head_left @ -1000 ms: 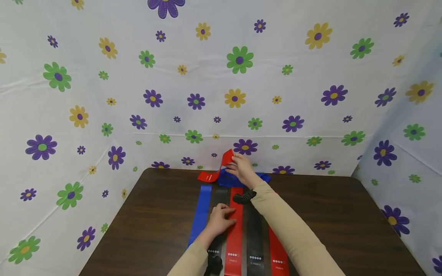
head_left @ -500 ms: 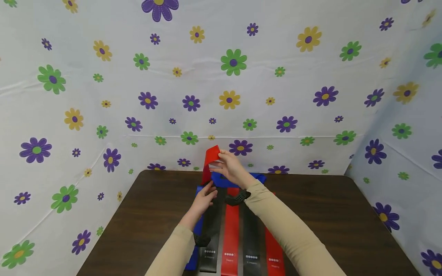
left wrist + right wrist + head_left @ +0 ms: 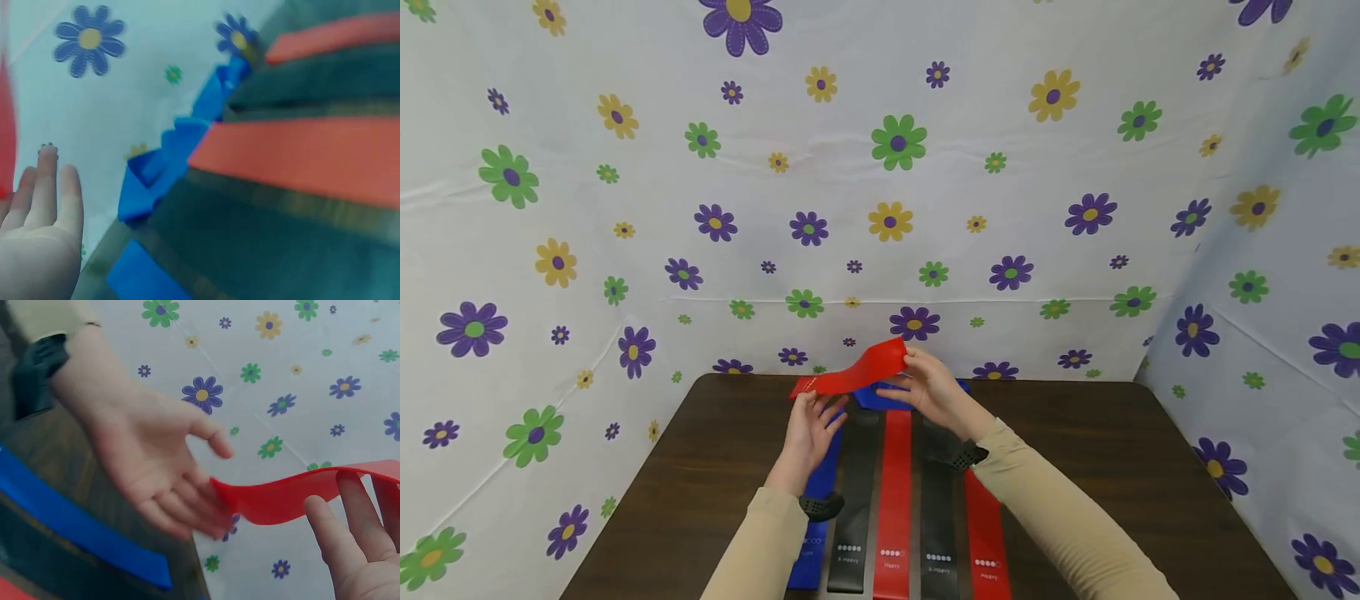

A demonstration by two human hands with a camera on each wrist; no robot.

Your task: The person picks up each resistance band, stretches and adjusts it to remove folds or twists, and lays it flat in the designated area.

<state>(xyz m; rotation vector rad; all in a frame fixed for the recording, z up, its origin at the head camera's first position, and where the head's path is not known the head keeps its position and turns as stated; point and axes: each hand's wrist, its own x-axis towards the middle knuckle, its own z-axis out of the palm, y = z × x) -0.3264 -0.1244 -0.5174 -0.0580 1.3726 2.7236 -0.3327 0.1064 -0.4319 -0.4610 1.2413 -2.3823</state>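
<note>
Above the far side of the table, my right hand pinches one end of a red resistance band. The band stretches leftward, wavy and nearly level. At its other end is my left hand, fingertips right at the edge. In the right wrist view the left hand has extended fingers and its thumb apart from the band. Its palm shows in the left wrist view, several fingers straight. Flat bands lie side by side below: a blue one, two black ones and two red ones, with printed labels.
A crumpled blue band lies at the back, beyond the row. The dark wooden table extends to both sides. A white flowered cloth stands behind it and along its sides. Both wrists wear black straps.
My left hand has left the row of bands and moved up and left to the red band's free end. That band, hanging before, now spans leftward; my right hand keeps its pinch.
</note>
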